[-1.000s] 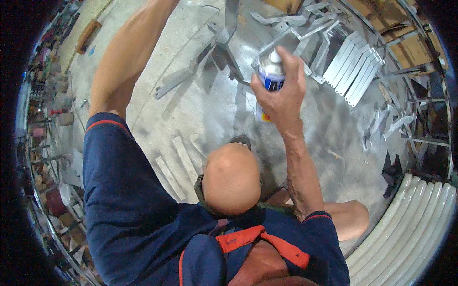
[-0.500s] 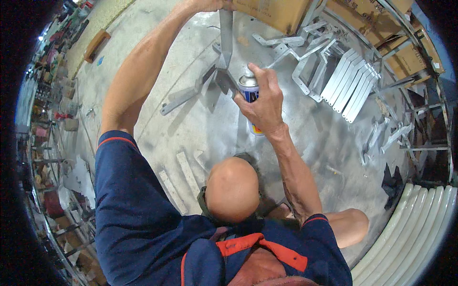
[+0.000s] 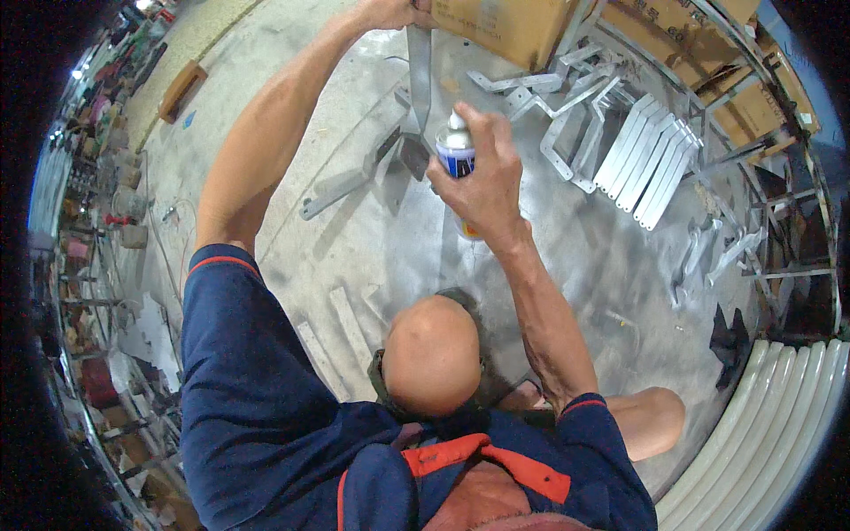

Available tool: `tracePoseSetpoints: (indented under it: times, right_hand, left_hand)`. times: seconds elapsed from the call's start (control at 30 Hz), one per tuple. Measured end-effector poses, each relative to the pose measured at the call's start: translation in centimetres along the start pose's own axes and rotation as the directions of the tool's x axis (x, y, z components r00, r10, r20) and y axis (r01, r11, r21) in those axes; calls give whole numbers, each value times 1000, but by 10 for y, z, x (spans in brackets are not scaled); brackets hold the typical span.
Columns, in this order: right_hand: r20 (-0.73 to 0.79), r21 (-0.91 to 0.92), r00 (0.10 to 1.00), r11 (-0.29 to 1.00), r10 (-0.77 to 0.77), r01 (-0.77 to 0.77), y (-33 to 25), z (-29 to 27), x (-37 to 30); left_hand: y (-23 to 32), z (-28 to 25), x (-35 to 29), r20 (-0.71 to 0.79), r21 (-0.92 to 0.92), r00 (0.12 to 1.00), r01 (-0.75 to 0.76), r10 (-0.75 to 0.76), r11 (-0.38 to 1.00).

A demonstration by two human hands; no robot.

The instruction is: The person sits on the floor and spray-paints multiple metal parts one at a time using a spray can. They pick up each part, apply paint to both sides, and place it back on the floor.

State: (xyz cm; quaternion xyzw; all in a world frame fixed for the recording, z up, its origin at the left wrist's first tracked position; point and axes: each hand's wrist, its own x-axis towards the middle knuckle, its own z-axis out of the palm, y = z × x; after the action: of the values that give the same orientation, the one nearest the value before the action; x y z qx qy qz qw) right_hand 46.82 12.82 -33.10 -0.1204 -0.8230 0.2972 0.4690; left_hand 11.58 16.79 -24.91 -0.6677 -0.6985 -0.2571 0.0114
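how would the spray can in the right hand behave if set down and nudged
The spray can would probably feel stiff, its body looking like a rigid cylinder. Standing, it might tip when nudged, being tall and narrow. On its side, that round shape would likely roll.

Showed dull grey, smooth-looking metal on the long bar and brighter, silvery metal with a soft sheen on the flat strips. Looked metallic as well, grey and satiny, on the bent brackets. Had a shiny metal shoulder and a smooth, glossy printed wall on the spray can. Appeared matt and papery on the brown cardboard box. Gleamed, plastic-like, along the pale tubes. Looked matt and concrete-like, mottled silvery grey, on the floor; soft and matt on the navy cloth shirt.
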Motion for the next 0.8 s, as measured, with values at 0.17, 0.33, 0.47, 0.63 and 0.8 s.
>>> tracePoseSetpoints:
  times: [0.17,0.33,0.47,0.63,0.8]
  right_hand:
    - [21,-15,999,999,-45,45,-2,4,13]
    - [118,1,992,999,40,-40,-9,4,3]
    - [0,22,1000,1000,19,-19,-5,4,-3]
    - [205,-61,968,989,142,-132,1,9,-31]
    - [370,-4,921,991,125,-133,-1,11,-76]
  left_hand:
    - [-3,-2,2,64,-62,987,149,-145,987]
    - [-4,-6,2,75,-75,997,20,-15,997]
    - [-8,-4,0,60,-134,996,-54,62,990]
    - [-19,-2,1,40,-46,998,49,-47,998]
    - [-36,4,-2,16,-86,999,39,-38,996]
